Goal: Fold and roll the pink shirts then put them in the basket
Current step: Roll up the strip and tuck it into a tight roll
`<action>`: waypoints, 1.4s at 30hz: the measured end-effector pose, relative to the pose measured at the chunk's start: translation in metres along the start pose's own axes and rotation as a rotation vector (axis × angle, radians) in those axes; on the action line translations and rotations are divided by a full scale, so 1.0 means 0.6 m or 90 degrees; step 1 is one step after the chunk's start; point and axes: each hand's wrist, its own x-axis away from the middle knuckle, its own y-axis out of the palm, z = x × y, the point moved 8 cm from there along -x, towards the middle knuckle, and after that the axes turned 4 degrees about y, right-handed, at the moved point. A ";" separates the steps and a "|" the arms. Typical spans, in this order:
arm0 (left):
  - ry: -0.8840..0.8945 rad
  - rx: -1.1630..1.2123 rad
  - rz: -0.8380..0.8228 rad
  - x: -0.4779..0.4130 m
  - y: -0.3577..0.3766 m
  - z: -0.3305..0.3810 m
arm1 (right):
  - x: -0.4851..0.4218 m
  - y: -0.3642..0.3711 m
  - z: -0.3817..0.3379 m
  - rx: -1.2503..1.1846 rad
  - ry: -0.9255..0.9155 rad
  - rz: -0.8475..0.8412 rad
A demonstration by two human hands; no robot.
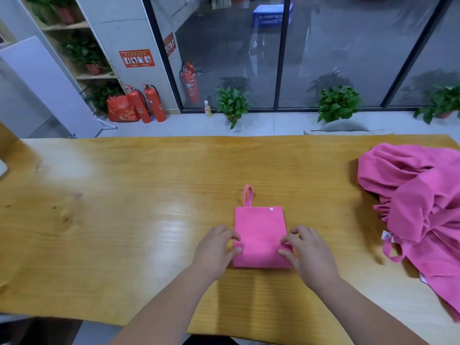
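K: status on head cam?
M: I've got both hands over the table (pixel 124 195), centre, toward the near side. The folded pink shirt (pixel 260 227) lies flat between them. It's a narrow rectangle, long axis running away from me.
K: grip?
M: The left hand (pixel 215 247) sits at the shirt's left edge, near end. Thumb and curled fingertips pinch that edge. The right hand (pixel 308 255) mirrors it on the right edge, thumb and fingertips pinching a small ridge of cloth. Palms face down, wrists off the cloth.
K: far end?
M: Flat on the wood. A loop (pixel 247 195) sticks out past the far left corner, and I see a white snap (pixel 271 209) at the far right corner.
K: rest of the stock?
M: A pile of pink shirts (pixel 418 195) is heaped at the table's right end, well apart from the folded one, with white tags showing.
K: background?
M: Two fire extinguishers (pixel 154 103) on the floor far left, and a potted plant (pixel 232 103) against the glass wall beyond the table.
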 end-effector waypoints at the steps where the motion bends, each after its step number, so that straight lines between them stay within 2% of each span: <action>1: 0.032 -0.048 0.015 -0.004 0.002 0.012 | -0.002 -0.003 -0.013 0.022 -0.022 0.024; 4: 0.116 -0.182 0.056 0.002 0.017 0.037 | 0.007 0.002 -0.036 0.088 -0.076 0.066; 7: 0.157 -0.252 0.119 0.033 0.030 0.047 | 0.025 0.008 -0.035 0.116 -0.088 0.078; 10: 0.092 -0.272 0.065 0.048 0.047 0.036 | 0.029 0.018 -0.030 0.129 -0.087 0.037; 14: 0.037 -0.267 -0.012 0.024 0.046 0.035 | 0.004 0.038 -0.015 0.162 -0.036 -0.092; 17: 0.005 -0.191 -0.041 0.001 0.032 0.031 | -0.015 0.033 -0.009 0.133 0.002 -0.135; 20: -0.060 -0.026 -0.069 0.008 0.017 0.006 | -0.010 0.034 0.025 0.014 0.095 -0.183; 23: -0.066 0.117 -0.106 0.029 0.020 -0.013 | 0.009 0.046 0.051 -0.053 0.121 -0.237; 27: -0.096 0.158 -0.098 0.033 0.025 -0.028 | 0.012 0.049 0.047 -0.078 0.111 -0.191; 33: -0.004 -0.052 0.052 0.002 0.002 0.012 | -0.015 0.008 -0.010 0.008 0.046 0.021; 35: -0.007 -0.128 0.047 0.005 0.007 0.025 | -0.013 0.015 -0.023 0.070 0.022 0.034; 37: -0.022 -0.135 0.014 0.013 0.022 0.022 | -0.007 0.023 -0.020 0.074 0.007 0.021; 42: -0.024 -0.107 -0.064 0.003 0.019 0.007 | -0.014 0.021 -0.016 0.070 0.000 -0.088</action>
